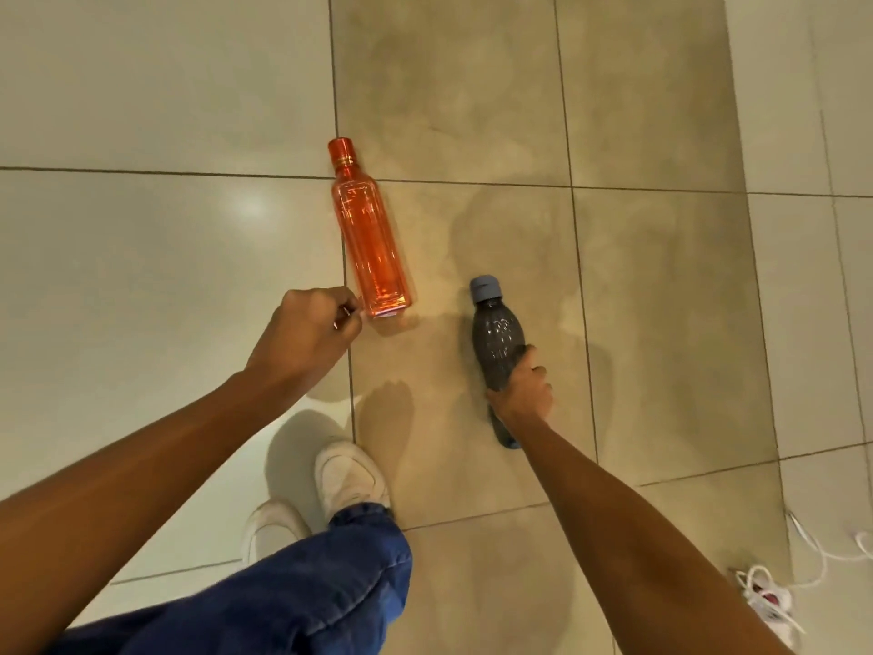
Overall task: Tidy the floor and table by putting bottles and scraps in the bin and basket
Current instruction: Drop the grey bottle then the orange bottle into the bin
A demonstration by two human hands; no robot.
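Two bottles are lying on the tiled floor, the orange bottle left and farther, the dark grey bottle right and nearer. The right hand is wrapping its fingers around the grey bottle's lower body, apparently for lifting it. The left hand is curling almost closed just beside the orange bottle's base, holding nothing I can make out.

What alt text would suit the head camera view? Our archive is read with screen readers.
Seen from above, a person's right hand grips a dark grey bottle lying on the tiled floor, while the left hand, loosely curled, reaches the base of an orange bottle lying beside it. White shoes and blue jeans show below.
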